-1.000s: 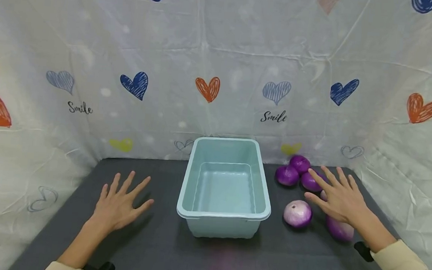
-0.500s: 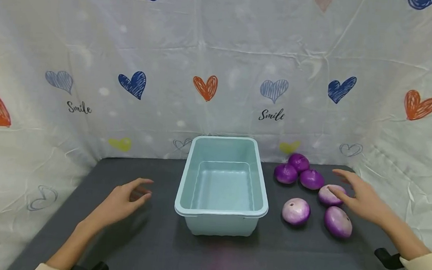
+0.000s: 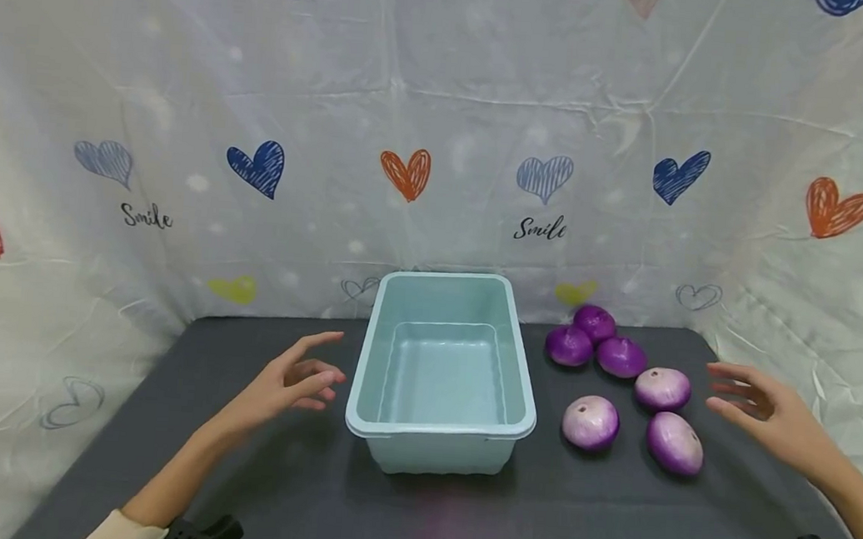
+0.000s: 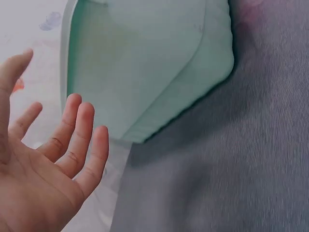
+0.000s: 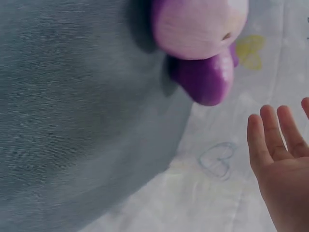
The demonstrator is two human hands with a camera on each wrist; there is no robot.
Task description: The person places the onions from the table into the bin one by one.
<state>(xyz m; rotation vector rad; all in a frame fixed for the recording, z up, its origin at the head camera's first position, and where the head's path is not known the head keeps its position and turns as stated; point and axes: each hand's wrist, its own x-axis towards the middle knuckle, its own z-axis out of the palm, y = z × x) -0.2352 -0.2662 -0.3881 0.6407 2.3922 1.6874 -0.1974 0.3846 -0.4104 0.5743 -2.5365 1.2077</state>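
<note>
A pale blue-green plastic basin stands at the middle of the table with nothing in it. My left hand hovers just left of the basin, thumb and fingers apart and loosely bent, holding nothing. In the left wrist view, its fingers overlap the basin's edge. My right hand is in the air to the right of the onions, palm turned inward and fingers relaxed. Nearest to it are a whitish-purple onion and another pale onion. A third pale onion lies closer to the basin.
Three dark purple onions, one of them a pointed onion, cluster at the back right. Dark cloth covers the table. A white curtain printed with hearts hangs behind it and along both sides.
Both hands were spread flat with palms down; they have since turned palms inward with loosely bent fingers. The left hand moved right toward the basin, the right hand moved right, off the onions.
</note>
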